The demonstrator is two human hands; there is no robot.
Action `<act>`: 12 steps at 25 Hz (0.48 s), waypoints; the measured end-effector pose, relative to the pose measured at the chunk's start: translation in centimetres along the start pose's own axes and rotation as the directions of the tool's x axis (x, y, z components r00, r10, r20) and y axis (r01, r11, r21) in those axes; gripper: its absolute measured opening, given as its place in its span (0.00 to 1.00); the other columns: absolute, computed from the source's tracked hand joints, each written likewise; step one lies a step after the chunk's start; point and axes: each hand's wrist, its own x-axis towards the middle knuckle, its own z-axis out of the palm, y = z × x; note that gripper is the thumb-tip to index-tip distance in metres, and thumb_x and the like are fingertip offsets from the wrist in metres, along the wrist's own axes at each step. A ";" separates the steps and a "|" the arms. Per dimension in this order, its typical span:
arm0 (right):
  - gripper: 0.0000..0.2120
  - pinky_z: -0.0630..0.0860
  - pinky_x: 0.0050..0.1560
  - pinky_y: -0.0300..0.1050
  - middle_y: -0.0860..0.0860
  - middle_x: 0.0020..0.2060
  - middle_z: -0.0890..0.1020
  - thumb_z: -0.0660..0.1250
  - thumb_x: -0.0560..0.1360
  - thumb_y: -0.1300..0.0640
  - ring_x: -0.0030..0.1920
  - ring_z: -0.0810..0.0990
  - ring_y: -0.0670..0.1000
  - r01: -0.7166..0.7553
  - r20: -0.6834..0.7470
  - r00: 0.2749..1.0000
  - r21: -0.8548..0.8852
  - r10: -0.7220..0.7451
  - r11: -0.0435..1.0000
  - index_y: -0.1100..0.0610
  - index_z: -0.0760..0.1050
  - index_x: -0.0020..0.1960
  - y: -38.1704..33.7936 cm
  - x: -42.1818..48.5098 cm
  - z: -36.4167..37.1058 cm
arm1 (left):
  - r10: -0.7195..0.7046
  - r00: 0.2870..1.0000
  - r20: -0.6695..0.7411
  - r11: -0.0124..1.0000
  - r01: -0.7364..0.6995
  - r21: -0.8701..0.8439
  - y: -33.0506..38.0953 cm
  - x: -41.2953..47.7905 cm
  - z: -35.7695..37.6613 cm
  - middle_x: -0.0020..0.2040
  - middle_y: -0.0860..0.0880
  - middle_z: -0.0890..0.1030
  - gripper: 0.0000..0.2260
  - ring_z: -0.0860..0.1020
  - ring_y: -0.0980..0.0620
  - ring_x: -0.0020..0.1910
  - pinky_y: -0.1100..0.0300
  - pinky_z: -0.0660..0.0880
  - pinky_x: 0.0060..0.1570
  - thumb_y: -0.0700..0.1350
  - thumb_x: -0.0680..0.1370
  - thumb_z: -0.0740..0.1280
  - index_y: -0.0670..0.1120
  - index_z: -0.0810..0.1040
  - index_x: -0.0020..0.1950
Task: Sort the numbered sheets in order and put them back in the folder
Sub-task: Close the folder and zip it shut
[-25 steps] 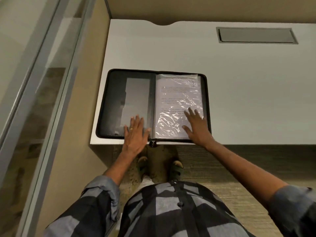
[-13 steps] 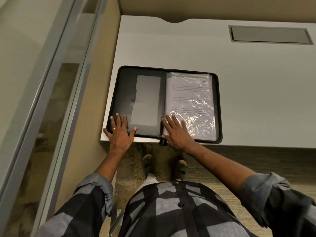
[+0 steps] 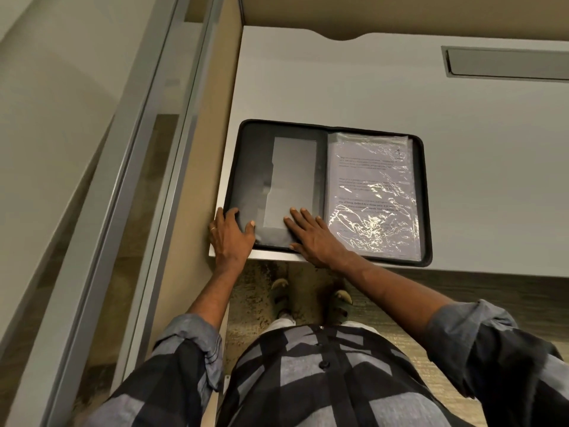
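A black zip folder (image 3: 255, 155) lies open at the near left corner of the white desk (image 3: 338, 87). Its right half holds a crinkled clear sleeve with printed sheets (image 3: 369, 186); the top sheet shows a handwritten 1 (image 3: 398, 154) in its upper right corner. On the left half is a grey pocket (image 3: 294, 167). My left hand (image 3: 229, 235) grips the folder's near left corner, thumb on top and fingers curled over the edge. My right hand (image 3: 314, 238) rests flat on the left cover's lower part, beside the spine.
A grey cable hatch (image 3: 505, 63) is set into the desk at the far right. A glass partition with a metal frame (image 3: 138, 180) runs close along the left. The folder's near edge sits at the desk's front edge, above my feet.
Both hands slid left. My right hand left the plastic sleeve and now lies on the left cover. My left hand moved to the folder's left corner and took hold of its edge.
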 end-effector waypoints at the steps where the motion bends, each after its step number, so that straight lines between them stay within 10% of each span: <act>1: 0.34 0.46 0.81 0.61 0.54 0.83 0.43 0.56 0.85 0.44 0.82 0.41 0.57 0.004 -0.010 1.000 -0.003 -0.004 1.000 0.52 0.44 0.84 0.2 -0.1 0.1 | 0.003 1.000 -0.009 1.000 -0.002 0.009 -0.1 0.2 -0.2 0.80 0.43 0.62 0.26 0.60 0.36 0.77 0.39 0.59 0.75 0.54 0.80 0.68 0.47 0.69 0.77; 12: 0.33 0.51 0.80 0.65 0.52 0.83 0.44 0.59 0.83 0.42 0.82 0.42 0.55 -0.042 -0.149 0.985 0.272 0.085 0.962 0.45 0.49 0.83 3.8 -2.0 -0.8 | 0.058 0.979 -0.196 0.955 -0.111 -0.275 4.3 -0.4 -1.3 0.71 0.46 0.75 0.24 0.72 0.45 0.70 0.42 0.69 0.70 0.52 0.81 0.68 0.48 0.69 0.76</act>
